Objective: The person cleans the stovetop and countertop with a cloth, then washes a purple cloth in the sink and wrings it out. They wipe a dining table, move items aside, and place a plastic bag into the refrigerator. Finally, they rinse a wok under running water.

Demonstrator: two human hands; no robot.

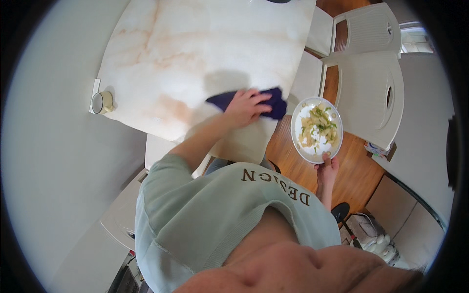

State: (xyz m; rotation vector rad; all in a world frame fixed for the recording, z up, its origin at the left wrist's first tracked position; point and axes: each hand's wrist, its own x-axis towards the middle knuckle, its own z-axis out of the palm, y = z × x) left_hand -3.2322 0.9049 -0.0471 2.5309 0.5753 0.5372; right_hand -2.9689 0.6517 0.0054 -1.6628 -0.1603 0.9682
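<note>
My left hand (248, 107) lies over a dark purple cloth (277, 104) and presses it to the marble-patterned table (212, 47) near its right edge. Part of the cloth is hidden under the palm and fingers. Out past that edge, my right hand (328, 167) grips the near rim of a white oval plate (309, 149), with the thumb on top. Pale sliced pieces and green strips of food (320, 122) are spread over the plate. It is held above the wood floor, beside a chair.
A cream mug (104, 102) stands at the table's left corner by the wall. White chairs (370, 97) line the right side, and another chair (119, 212) is behind me on the left. A box (377, 149) sits beyond the chairs; a dark object (278, 0) is at the top edge.
</note>
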